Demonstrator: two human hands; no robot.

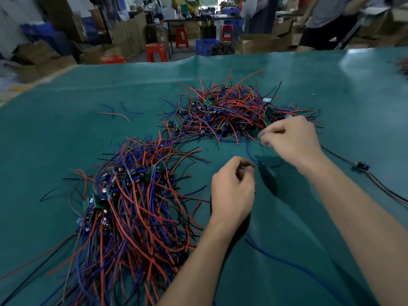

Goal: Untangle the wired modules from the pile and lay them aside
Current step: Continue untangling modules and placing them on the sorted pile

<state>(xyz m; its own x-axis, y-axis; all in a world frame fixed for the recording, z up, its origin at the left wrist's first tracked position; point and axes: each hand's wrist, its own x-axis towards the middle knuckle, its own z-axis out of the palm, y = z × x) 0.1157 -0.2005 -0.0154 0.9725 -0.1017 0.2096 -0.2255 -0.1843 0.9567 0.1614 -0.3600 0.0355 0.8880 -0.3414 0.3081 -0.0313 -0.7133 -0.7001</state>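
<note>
The right hand is pinching wires at the near right edge of the far pile on the counter; the left hand is pinching a thin blue wire nearby. These modules look light, their leads soft and snag-prone, so gripping the little board seems safer

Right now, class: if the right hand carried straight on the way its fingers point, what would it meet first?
The right hand points up and left, toward the far tangled pile of wired modules. Its fingertips already sit at that pile's near edge, so red and blue wires would likely come first, though depth is hard to judge.
</note>
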